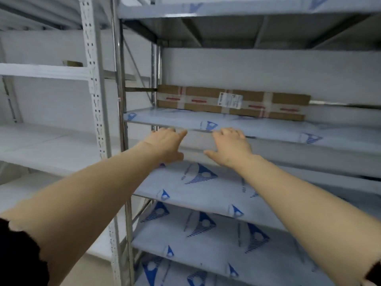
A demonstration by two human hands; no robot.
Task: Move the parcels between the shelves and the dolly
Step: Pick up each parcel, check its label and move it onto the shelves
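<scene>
One long cardboard parcel is the only parcel in view. It lies at the very back of the shelf at about chest height, against the pale rear wall, with its left end close to the rear upright. The dolly is out of view, so I cannot count what is loaded or unloaded.

Both arms reach toward that shelf. The left hand and the right hand sit at its front lip, well short of the parcel. The fingers of the left hand are stretched forward and loosely spread. Those of the right hand are a little bent over the lip, with the thumb out to the side. Neither hand holds anything, and I cannot tell whether they actually touch the metal edge.

My reading is that the task is mid-way at best: the hands are free and a parcel sits on the rack. The hands could be reaching in or drawing back — the view does not settle it.

The parcel rests on a long face, with its long axis running left to right along the back wall, roughly parallel to the shelf's front edge. A white shipping label and crossed tape bands face out toward the person. Getting hold of it would likely call for a deep reach with one hand toward each end — it is long and slim.
</scene>
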